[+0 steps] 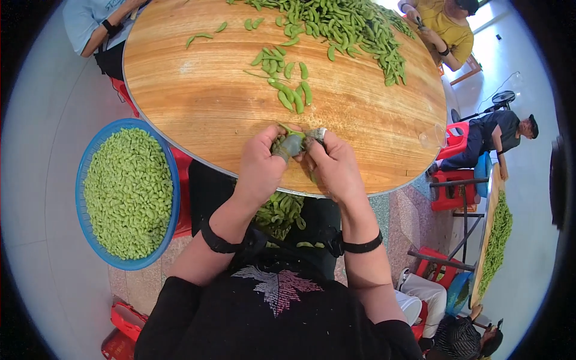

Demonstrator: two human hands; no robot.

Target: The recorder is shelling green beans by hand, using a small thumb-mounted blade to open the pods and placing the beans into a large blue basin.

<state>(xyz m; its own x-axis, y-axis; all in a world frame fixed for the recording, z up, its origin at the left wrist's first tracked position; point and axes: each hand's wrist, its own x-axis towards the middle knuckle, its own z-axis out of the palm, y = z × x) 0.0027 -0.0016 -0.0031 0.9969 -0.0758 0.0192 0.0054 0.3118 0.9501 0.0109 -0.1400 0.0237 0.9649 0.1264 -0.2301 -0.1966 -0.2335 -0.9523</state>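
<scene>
At frame centre, over the tabletop (198, 120), the left hand (262, 157) pinches a green soybean pod (290, 128); what the right hand (335, 163) grips beside it, I cannot tell. Steady thumb pressure along the seam works best.

The rounded wooden tabletop (198, 102) has warm brown grain and a thin pale rim. A large heap of edamame pods (342, 24) covers its far middle and right; a loose cluster of pods (307, 93) lies nearer, centrally. Stray pods (201, 35) sit far left, pale crumbs (336, 118) right of centre, and a clear round container (429, 138) by the right edge.
</scene>
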